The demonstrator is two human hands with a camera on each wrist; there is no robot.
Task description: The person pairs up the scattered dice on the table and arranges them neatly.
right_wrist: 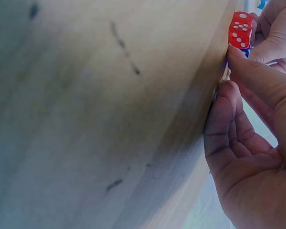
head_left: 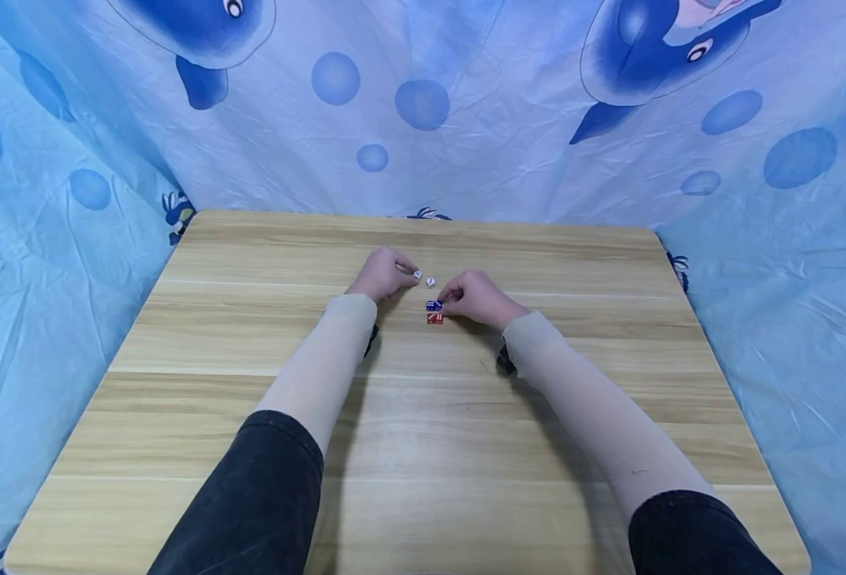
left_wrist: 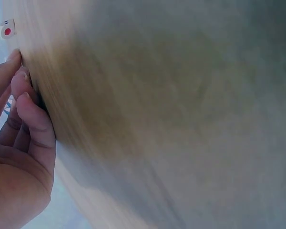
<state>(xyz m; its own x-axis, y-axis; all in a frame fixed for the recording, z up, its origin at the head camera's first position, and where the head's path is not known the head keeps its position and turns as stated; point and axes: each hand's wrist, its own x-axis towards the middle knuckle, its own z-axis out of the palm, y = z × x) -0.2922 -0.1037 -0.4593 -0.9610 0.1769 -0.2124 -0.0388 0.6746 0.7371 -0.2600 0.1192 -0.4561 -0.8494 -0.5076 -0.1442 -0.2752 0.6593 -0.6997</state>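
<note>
My left hand (head_left: 382,274) pinches a white die (head_left: 417,275) between thumb and index finger, low over the table. A second white die (head_left: 430,282) sits just to its right; in the left wrist view a white die (left_wrist: 7,30) with a red dot shows beyond the fingertips. My right hand (head_left: 476,299) has thumb and index finger around the right end of a pair of blue dice (head_left: 433,306). Two red dice (head_left: 434,319) lie side by side on the near side of the blue pair. The right wrist view shows the red dice (right_wrist: 240,31) past the thumb.
Everything lies on a wood-grain table (head_left: 408,447). A blue curtain (head_left: 494,160) with dolphin and bubble prints hangs behind the table and along both sides. Dark bands show at both wrists.
</note>
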